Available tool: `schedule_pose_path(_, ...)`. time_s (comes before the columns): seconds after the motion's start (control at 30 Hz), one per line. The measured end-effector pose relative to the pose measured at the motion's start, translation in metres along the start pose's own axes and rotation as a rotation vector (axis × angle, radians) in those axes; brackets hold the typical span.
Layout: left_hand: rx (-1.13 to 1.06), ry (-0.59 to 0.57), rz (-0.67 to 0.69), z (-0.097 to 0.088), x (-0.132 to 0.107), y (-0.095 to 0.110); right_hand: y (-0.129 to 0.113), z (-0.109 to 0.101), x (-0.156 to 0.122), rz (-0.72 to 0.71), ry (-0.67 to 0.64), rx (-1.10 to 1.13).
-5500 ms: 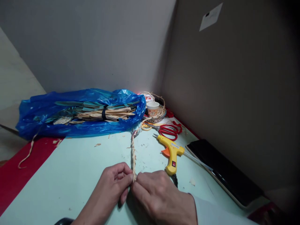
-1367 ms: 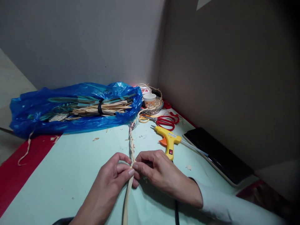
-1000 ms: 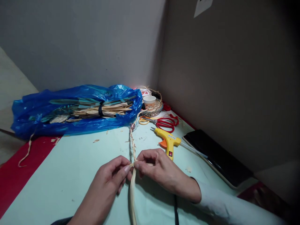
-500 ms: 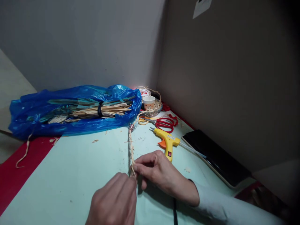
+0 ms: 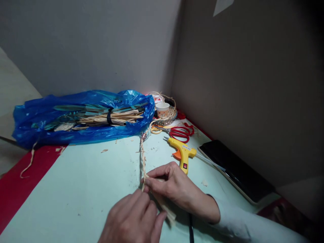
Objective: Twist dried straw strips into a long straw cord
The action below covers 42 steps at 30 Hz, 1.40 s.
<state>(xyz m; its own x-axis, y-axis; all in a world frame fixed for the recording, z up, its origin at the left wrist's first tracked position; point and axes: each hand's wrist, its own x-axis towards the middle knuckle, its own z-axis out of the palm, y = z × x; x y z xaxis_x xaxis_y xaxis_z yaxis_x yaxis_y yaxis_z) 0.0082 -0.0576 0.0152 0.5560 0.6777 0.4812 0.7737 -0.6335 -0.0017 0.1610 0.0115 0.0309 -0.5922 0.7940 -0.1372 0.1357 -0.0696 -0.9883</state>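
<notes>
A pale braided straw cord [image 5: 143,158] runs from the far clutter toward me over the light green table. My right hand [image 5: 174,185] pinches its near end between thumb and fingers. Just below, my left hand [image 5: 134,216] is closed with curled fingers at a short strand that comes out of the braid; its fingertips are hidden. A flat loose straw strip [image 5: 165,209] slants down to the right from under my right hand, passing by my left thumb.
A blue plastic bag [image 5: 58,138] holds a tied straw bundle [image 5: 124,118]. To the right lie a yellow glue gun [image 5: 183,150], red-handled scissors [image 5: 179,133] and a black flat case [image 5: 235,172]. A paper cup [image 5: 162,109] stands near the wall corner.
My left hand has shifted a little right and turned, its thumb now showing. A loose straw strip has come into view below my right hand, which keeps its pinch. The view has shifted slightly.
</notes>
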Motion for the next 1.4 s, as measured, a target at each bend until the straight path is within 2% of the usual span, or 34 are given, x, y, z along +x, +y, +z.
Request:
schedule_pose_path(0.1,-0.387,0.046,-0.51,-0.007,0.008,-0.014,0.0,-0.001,-0.002,-0.031,0.018,-0.058)
schedule_pose_path(0.13,-0.554,0.023,-0.707,-0.009,0.011,-0.018,0.0,-0.002,-0.002,-0.047,0.016,-0.062)
schedule_pose_path(0.17,-0.773,-0.028,-0.836,-0.009,0.014,-0.022,0.001,-0.002,-0.002,-0.065,0.006,-0.054)
schedule_pose_path(0.2,-1.001,-0.099,-0.9,-0.008,0.015,-0.025,0.002,-0.002,-0.003,-0.081,-0.007,-0.038)
schedule_pose_path(0.27,-1.352,-0.218,-0.904,-0.003,0.017,-0.029,0.003,-0.002,-0.003,-0.1,-0.036,-0.021)
schedule_pose_path(0.33,-1.542,-0.277,-0.895,0.001,0.018,-0.03,0.004,-0.002,-0.004,-0.106,-0.035,-0.063)
schedule_pose_path(0.4,-1.636,-0.3,-0.965,0.004,0.018,-0.029,0.004,-0.002,-0.004,-0.102,-0.003,-0.149)
schedule_pose_path(0.5,-1.62,-0.283,-1.046,0.004,0.018,-0.027,0.001,0.001,-0.005,-0.079,0.048,-0.274)
schedule_pose_path(0.7,-1.363,-0.145,-1.088,0.004,0.02,-0.027,-0.006,0.005,-0.007,-0.011,0.138,-0.442)
schedule_pose_path(0.8,-1.254,-0.079,-1.099,0.002,0.021,-0.027,-0.006,0.004,-0.009,-0.005,0.124,-0.469)
schedule_pose_path(1.03,-1.295,-0.104,-1.195,0.001,0.023,-0.024,-0.005,-0.003,-0.013,-0.013,0.071,-0.498)
schedule_pose_path(1.2,-1.286,-0.13,-1.173,0.0,0.023,-0.026,-0.009,-0.003,-0.015,-0.016,0.06,-0.513)
schedule_pose_path(1.3,-1.28,-0.111,-1.159,0.0,0.021,-0.027,-0.009,0.001,-0.018,-0.1,0.091,-0.605)
schedule_pose_path(1.33,-1.285,-0.106,-1.154,0.001,0.02,-0.027,-0.007,0.003,-0.019,-0.163,0.133,-0.659)
schedule_pose_path(1.4,-1.289,-0.099,-1.151,0.002,0.018,-0.027,-0.002,0.007,-0.021,-0.382,0.227,-0.812)
